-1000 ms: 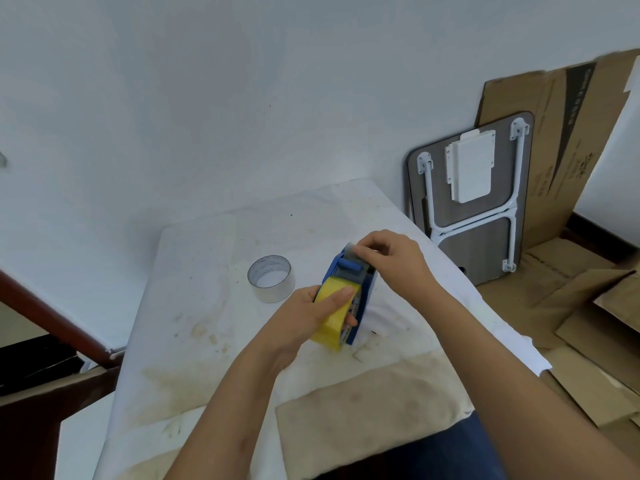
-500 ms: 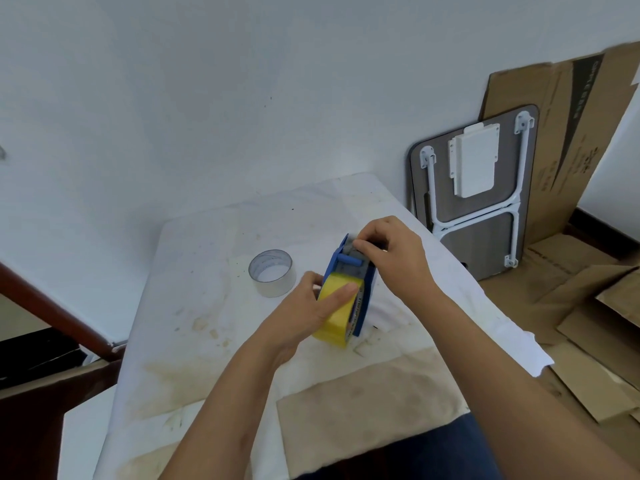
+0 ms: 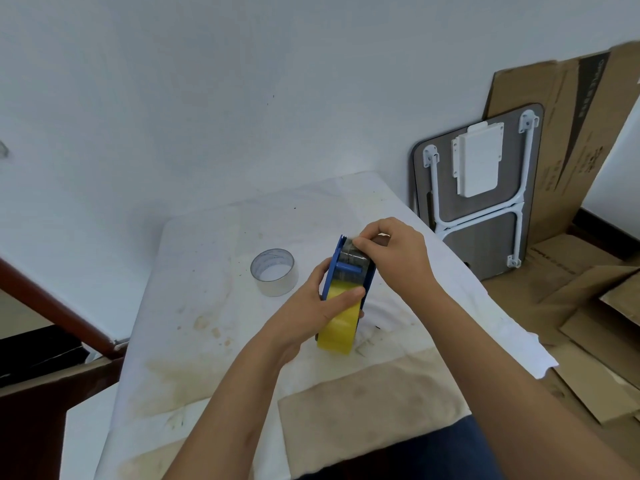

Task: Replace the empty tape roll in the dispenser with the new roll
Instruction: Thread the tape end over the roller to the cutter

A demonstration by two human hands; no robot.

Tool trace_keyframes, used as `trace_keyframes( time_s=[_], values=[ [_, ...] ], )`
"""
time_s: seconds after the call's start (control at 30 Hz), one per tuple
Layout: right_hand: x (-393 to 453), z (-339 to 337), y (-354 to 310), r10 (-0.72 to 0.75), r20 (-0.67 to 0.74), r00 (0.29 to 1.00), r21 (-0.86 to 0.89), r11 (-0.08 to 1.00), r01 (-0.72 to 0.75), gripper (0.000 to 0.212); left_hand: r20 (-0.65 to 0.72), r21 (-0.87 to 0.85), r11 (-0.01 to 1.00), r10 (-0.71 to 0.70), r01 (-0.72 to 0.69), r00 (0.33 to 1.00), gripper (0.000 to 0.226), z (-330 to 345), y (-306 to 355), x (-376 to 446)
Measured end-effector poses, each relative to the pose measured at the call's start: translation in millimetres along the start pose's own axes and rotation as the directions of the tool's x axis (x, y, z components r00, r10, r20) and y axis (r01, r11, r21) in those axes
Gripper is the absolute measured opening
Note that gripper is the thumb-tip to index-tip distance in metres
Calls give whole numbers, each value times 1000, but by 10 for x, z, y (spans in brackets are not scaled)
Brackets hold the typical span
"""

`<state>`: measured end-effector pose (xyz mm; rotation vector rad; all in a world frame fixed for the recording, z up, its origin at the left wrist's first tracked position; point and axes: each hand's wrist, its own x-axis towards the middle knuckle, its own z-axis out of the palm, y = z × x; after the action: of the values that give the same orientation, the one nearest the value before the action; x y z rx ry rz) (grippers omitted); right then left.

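Head view: left hand (image 3: 313, 306) grips yellow roll (image 3: 337, 329); right fingers (image 3: 367, 243) pinch dispenser (image 3: 349, 268).

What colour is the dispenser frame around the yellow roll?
Blue: the dispenser frame shows best in the head view, around the yellow roll.

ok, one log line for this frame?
stage: threading tape | left hand: holds dispenser, thumb on yellow roll | right hand: pinches tape at top | empty roll: on table

right hand (image 3: 394, 252) higher on dispenser (image 3: 348, 268)
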<state>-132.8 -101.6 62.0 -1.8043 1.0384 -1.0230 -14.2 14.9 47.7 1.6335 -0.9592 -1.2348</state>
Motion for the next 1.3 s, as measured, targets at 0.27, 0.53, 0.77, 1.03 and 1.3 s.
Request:
trace_keyframes(
  time_s=[0.27, 0.53, 0.77, 1.03, 1.3],
  values=[
    [23, -20, -47, 61, -17, 998, 6, 998, -61, 9, 6, -132, 991, -19, 20, 1000, 71, 4, 25, -30],
    [6, 13, -100, 52, -11, 999, -47, 998, -53, 10, 23, -265, 961, -79, 83, 997, 63, 35, 65, -19],
    [-17, 7, -217, -62, 32, 998, -152, 986, 66, 11, 84, -245, 958, -135, 152, 987, 55, 42, 109, -24],
    [14, 25, -214, -44, 6, 999, -199, 979, 44, 12, 100, -227, 962, -133, 153, 986, 57, 37, 75, -28],
    [66, -35, -241, 117, 46, 992, -19, 993, -116, 12, 111, -203, 973, -90, 112, 990, 57, 19, 58, -36]
  ],
)
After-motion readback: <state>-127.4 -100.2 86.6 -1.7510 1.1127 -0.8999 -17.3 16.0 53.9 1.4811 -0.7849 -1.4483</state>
